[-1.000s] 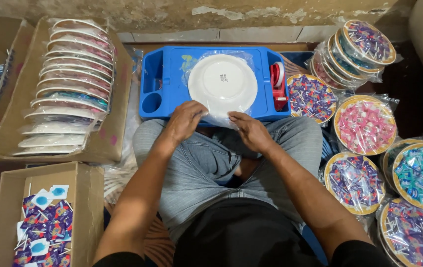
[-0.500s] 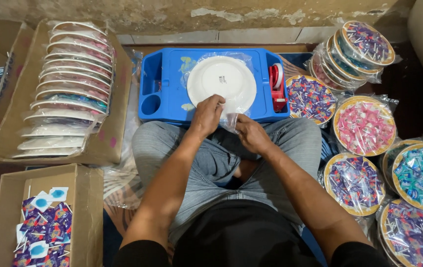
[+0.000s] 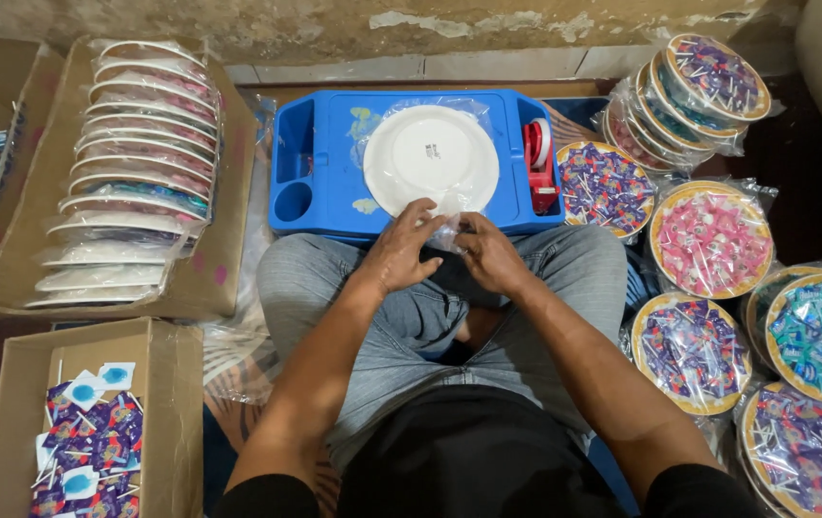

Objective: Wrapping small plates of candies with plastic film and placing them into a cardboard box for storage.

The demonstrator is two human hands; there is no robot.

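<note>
Hands meet at the plate's near edge

A white plate (image 3: 430, 158) lies upside down in a clear bag (image 3: 449, 228) on a blue tray (image 3: 334, 144) (a red tape dispenser (image 3: 538, 163) sits at the tray's right). The left hand (image 3: 399, 251) and right hand (image 3: 488, 254) pinch the bag's loose end at the plate's near rim, fingers closed on the plastic. Boxes of wrapped plates (image 3: 113, 173) lie left, filled plates (image 3: 708, 238) right.
</note>
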